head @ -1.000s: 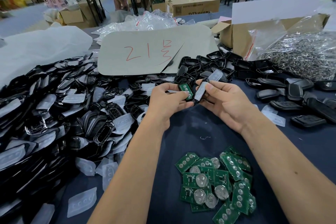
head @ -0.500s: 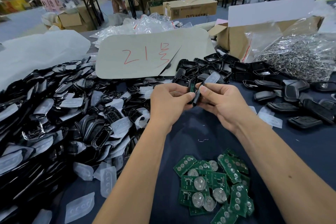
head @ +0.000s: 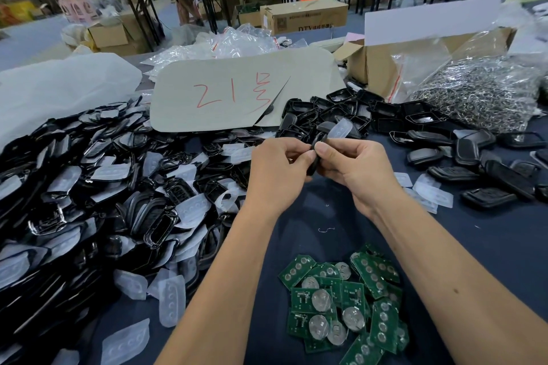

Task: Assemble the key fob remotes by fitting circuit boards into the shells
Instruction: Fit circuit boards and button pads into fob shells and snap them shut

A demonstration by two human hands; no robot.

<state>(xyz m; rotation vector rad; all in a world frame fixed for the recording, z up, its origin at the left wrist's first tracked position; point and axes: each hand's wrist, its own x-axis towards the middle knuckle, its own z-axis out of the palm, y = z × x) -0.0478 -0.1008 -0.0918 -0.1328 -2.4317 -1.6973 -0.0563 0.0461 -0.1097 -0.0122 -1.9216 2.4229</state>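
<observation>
Both hands meet above the dark blue table. My left hand [head: 277, 169] and my right hand [head: 353, 169] grip a black key fob shell [head: 315, 157] edge-on between them, fingers curled round it. A translucent button pad [head: 341, 129] sticks up from the shell past my right thumb. No green board shows in the shell. A pile of green circuit boards [head: 344, 305] with coin cells lies near the front edge. Black shell halves [head: 98, 201] with clear pads are heaped on the left.
Empty black shells [head: 341, 111] lie behind the hands, closed fobs [head: 486, 175] on the right. A cardboard sheet with red writing [head: 237, 92], a carton [head: 382, 68] and a bag of metal rings [head: 480, 92] stand at the back.
The green board visible in my left hand a second ago is now hidden as the hands closed the shell parts together. The camera has drifted slightly.
</observation>
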